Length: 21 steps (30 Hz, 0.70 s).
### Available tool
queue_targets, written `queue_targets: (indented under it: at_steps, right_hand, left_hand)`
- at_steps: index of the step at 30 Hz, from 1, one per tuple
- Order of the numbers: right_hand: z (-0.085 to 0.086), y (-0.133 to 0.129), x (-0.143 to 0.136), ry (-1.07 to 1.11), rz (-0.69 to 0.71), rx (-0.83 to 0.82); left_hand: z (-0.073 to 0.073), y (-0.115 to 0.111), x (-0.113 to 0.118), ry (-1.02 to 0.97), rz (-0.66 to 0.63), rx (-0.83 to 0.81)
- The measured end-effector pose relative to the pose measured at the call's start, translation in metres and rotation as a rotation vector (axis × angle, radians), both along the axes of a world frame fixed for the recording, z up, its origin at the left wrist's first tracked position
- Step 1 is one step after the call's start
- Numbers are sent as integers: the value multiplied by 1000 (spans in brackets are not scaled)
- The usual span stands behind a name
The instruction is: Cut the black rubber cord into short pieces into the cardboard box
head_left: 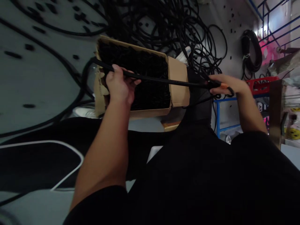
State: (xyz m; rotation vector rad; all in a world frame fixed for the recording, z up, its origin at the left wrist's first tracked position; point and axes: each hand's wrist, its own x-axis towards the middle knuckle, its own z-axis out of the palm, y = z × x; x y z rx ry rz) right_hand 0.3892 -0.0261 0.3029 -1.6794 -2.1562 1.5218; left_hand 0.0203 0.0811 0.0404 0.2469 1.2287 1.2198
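Observation:
A black hose (pixel 164 81) runs taut between my hands, over an open cardboard box (pixel 179 81). The box holds many short black pieces (pixel 150 95). My left hand (pixel 120 84) is closed around the hose above the box's left part, thumb on top. At the box's right, my right hand (pixel 222 84) is closed around a tool with black and orange handles (pixel 224 85), which looks like scissors. The tool's front meets the right end of the hose; its blades are hidden by the fingers and the dark background.
Tangled black hose (pixel 154 18) lies on the floor behind the box, with scattered short pieces (pixel 29 47). Farther right are a coiled hose (pixel 252 51), a red crate (pixel 261 84) and a blue metal frame (pixel 218 115). White shoes (pixel 85 112) flank the box.

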Motion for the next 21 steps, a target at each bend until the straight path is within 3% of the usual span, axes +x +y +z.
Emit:
queue_targets:
  at_steps: [2,4,5,8,11,13,15,17,18,20,21]
  right_hand:
    - [56,11,-10,-73,66,26]
    - [104,18,-24,-113,-49,-65]
    - [124,19,-29,-120,-212,-155]
    - [174,20,-37,-6,-883,-460]
    - [196,18,-42,193,-1230,-582]
    - [186,15,-49,172,-1250,-491]
    - [155,7,-52,-9,-1007,-384]
    - [103,-9,-45,-55,-739,-236]
    - [72,-21,-38,-5,-699,-147]
    - [2,-50,-21,200,-768,45]
    - [-33,-67,-16,274,-818,67]
  left_hand:
    - [9,2,5,-29,15,-17]
    - [12,6,6,-27,15,-12]
    - [11,9,5,-24,9,1]
    - [4,20,-2,-44,-42,73]
    - [1,27,-15,-105,-113,183]
    - [1,24,-19,-160,-223,276]
    - [-2,13,-14,-165,-420,312]
    - [-11,-4,-1,-70,-665,268]
    - [-19,-13,7,7,-791,242]
    - [-37,-30,22,207,-1087,232]
    - [-47,-37,27,330,-1236,259]
